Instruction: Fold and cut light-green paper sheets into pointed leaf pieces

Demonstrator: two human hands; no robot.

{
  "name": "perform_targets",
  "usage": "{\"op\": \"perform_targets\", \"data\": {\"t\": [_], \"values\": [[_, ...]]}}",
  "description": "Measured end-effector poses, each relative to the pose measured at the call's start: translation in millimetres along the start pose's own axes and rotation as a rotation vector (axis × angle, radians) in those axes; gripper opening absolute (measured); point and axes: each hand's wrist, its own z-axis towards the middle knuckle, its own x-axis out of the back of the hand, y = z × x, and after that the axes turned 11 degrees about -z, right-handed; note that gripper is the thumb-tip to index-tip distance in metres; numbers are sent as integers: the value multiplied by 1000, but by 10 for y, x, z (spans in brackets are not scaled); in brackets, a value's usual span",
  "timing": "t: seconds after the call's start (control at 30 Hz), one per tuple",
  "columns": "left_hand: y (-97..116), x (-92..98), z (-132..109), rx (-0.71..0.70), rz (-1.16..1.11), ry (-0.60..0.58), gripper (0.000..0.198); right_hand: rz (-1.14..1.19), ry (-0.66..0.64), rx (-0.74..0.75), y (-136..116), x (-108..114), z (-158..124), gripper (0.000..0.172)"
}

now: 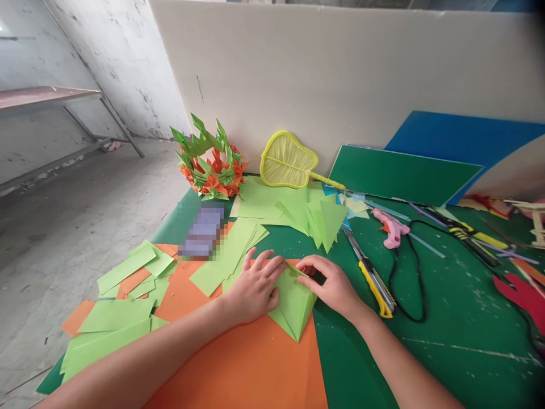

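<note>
A light green sheet of folding paper (289, 309), creased and folded to a point at its near end, lies on a large orange sheet (255, 369). Across its left part rests my left hand (254, 289), fingers spread and pressing on the paper. My right hand (332, 287) pinches the paper's upper right edge between thumb and fingers. Several folded green triangles (326, 218) stand beyond the hands. Loose green strips (232, 255) lie just left of them.
Cut papers (114, 315) cover the left side. A paper flower crown (210, 165) and a yellow fan (287, 162) stand at the back. To the right lie a utility knife (374, 287), a pink glue gun (389, 227) with a looping cord, and pliers (472, 241).
</note>
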Motion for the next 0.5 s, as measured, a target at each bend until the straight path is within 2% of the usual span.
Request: {"op": "perform_targets", "data": {"t": [0.2, 0.5], "values": [[9, 17, 1, 9, -16, -5, 44, 1, -40, 126, 36, 41, 7, 9], [55, 37, 19, -9, 73, 8, 41, -131, -64, 242, 34, -7, 17, 21]]}}
